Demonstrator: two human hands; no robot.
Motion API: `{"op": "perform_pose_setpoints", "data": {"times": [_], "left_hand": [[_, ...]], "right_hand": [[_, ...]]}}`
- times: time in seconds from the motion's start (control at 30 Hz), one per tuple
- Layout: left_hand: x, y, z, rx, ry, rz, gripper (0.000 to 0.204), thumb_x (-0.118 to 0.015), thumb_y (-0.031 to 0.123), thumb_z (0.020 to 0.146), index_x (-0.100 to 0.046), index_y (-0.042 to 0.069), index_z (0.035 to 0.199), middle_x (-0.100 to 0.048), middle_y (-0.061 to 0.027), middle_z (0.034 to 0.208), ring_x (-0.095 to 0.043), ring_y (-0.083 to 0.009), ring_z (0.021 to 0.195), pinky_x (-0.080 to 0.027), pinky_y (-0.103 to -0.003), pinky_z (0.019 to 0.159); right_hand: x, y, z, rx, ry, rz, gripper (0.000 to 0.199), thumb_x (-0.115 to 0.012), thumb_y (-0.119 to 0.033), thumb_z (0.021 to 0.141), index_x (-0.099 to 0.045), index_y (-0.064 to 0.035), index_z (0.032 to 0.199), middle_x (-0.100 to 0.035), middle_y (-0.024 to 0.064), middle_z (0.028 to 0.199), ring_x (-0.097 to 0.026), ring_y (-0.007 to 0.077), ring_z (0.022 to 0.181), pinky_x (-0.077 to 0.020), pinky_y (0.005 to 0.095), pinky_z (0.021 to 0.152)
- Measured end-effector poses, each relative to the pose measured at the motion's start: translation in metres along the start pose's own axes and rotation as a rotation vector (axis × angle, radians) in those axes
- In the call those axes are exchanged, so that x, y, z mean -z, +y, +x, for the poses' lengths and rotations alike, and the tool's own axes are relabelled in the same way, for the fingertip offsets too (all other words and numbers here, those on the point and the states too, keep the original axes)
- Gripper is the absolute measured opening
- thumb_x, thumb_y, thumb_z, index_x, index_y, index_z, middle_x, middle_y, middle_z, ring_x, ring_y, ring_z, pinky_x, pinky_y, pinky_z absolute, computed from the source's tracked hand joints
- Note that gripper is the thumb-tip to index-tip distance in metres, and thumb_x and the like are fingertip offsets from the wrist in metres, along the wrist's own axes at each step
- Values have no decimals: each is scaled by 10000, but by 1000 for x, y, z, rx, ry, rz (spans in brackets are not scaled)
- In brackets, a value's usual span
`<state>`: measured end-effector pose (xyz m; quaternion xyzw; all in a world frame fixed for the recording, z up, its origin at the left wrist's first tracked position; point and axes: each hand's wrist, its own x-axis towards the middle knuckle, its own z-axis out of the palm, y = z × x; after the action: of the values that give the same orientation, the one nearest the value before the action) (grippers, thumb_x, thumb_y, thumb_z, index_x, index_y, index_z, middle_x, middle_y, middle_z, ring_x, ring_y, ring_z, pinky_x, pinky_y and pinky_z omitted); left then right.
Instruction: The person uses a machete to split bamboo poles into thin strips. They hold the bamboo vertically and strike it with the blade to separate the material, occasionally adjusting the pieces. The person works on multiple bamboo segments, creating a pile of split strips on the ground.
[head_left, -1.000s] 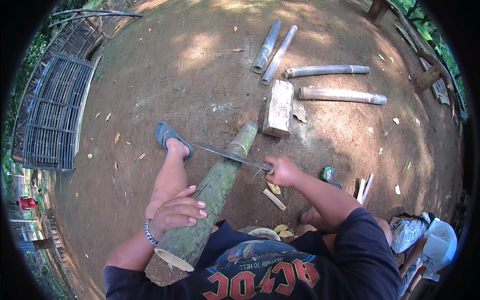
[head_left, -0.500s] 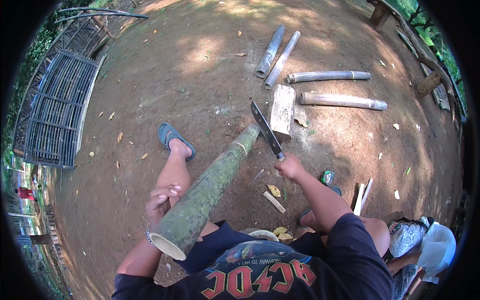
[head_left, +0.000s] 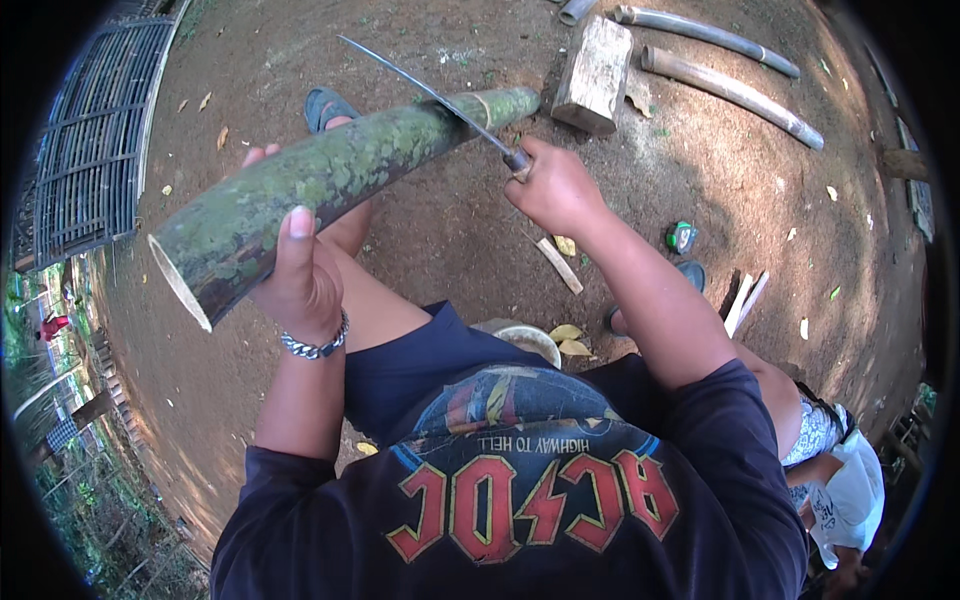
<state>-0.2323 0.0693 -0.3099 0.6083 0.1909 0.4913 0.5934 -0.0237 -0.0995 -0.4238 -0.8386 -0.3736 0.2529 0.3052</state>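
A thick green bamboo pole [head_left: 330, 185] slants from its cut hollow end at the left up to its far tip near a wooden block [head_left: 595, 75]. My left hand [head_left: 300, 275] grips the pole from below near the hollow end, thumb over the top. My right hand [head_left: 555, 190] holds the handle of a long machete [head_left: 430, 95]. The blade lies across the top of the pole's far part, pointing up-left. My bare leg and a blue sandal [head_left: 325, 105] lie under the pole.
Two cut bamboo lengths [head_left: 730, 85] lie on the dirt at the top right. A metal grate [head_left: 90, 140] stands at the left. Wood chips [head_left: 560, 265], a small green tin [head_left: 682, 237] and a white bowl [head_left: 530, 340] lie near my legs.
The left hand has lifted the hollow end of the pole higher. The machete, raised clear beside the pole half a second ago, has come back down onto its far part.
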Motion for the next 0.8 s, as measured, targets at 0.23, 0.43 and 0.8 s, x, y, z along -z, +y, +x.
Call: {"op": "perform_pose_setpoints", "data": {"times": [0.23,0.43,0.8], "left_hand": [[19,-6,6,-179,-276,95,857,-784,292,817,-329,94,1515,-488,-192,1470,-446,-396,1401,-322,-573,1199],[45,-9,-8,-217,-365,188,952,-862,490,745,-327,115,1437,-501,-155,1408,-480,-378,1366,-355,-565,1181],[44,-1,-3,-209,-575,52,942,-948,217,631,-373,109,1369,-538,-156,1345,-499,-335,1361,-318,-539,1209]], "right_hand": [[17,6,-5,-304,-172,44,280,-671,-220,804,-626,-62,1031,-704,248,931,-695,424,909,-551,501,884],[8,14,-6,-217,-85,-26,263,-657,-214,795,-615,-53,997,-705,249,917,-687,443,928,-540,529,865],[0,28,3,-169,-124,14,294,-676,-225,802,-608,-34,1015,-700,270,905,-687,453,911,-546,522,865]]}}
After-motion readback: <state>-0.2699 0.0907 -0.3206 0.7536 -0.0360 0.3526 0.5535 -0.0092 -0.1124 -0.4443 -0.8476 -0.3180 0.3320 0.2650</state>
